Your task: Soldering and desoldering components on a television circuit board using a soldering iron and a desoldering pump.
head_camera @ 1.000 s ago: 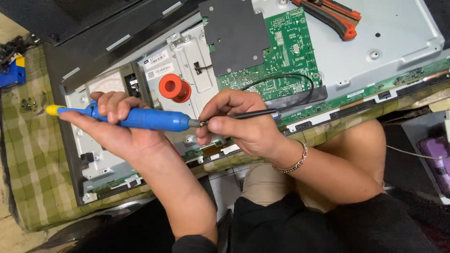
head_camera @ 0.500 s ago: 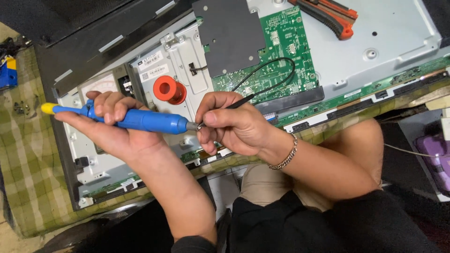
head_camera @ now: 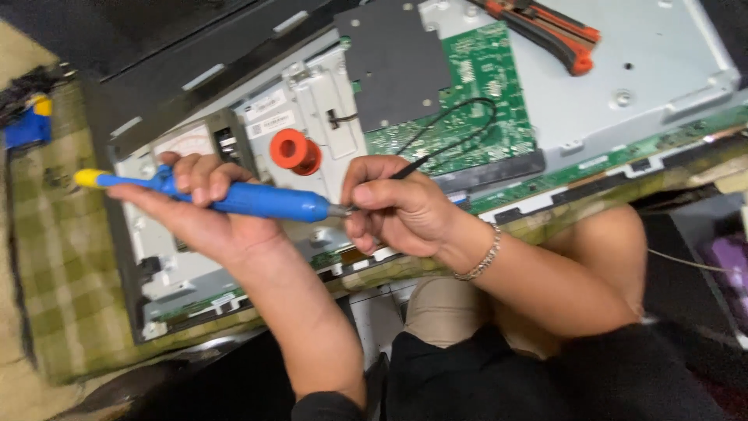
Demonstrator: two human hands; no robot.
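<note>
My left hand (head_camera: 204,212) grips a blue pump tool with a yellow end (head_camera: 234,196), held level with its metal tip pointing right. My right hand (head_camera: 397,207) is closed around a thin black probe on a black cable (head_camera: 460,117), and its fingers meet the blue tool's tip. Both hands hover over the opened back of a flat screen (head_camera: 662,70). A green circuit board (head_camera: 483,86) lies just beyond my right hand. An orange spool (head_camera: 294,151) sits on the metal frame between my hands.
Orange-and-black pliers (head_camera: 557,33) rest on the metal back plate at the top right. A green checked cloth (head_camera: 62,288) lies under the screen at the left. A blue and yellow object (head_camera: 27,125) sits at the far left edge. My knees are below the screen's edge.
Both hands stay joined at the tool's tip and drift slightly left in view. The black probe's end, sticking out to the right of my fingers before, now angles up toward the circuit board.
</note>
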